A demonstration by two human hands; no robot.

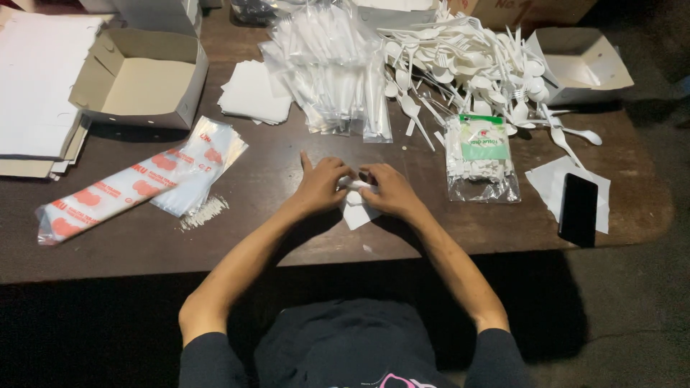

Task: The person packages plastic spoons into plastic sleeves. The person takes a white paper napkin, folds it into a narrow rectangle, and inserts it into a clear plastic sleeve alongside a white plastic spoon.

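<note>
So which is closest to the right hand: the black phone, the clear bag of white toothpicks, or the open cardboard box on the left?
1. Clear bag of white toothpicks, just right of the right hand.
2. Black phone, farther right.
3. Open cardboard box, far left.

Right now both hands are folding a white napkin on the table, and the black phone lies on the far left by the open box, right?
Not quite. In the head view the black phone lies on the far right, on a white sheet. The rest holds: both the left hand and the right hand work a white napkin on the table.
</note>
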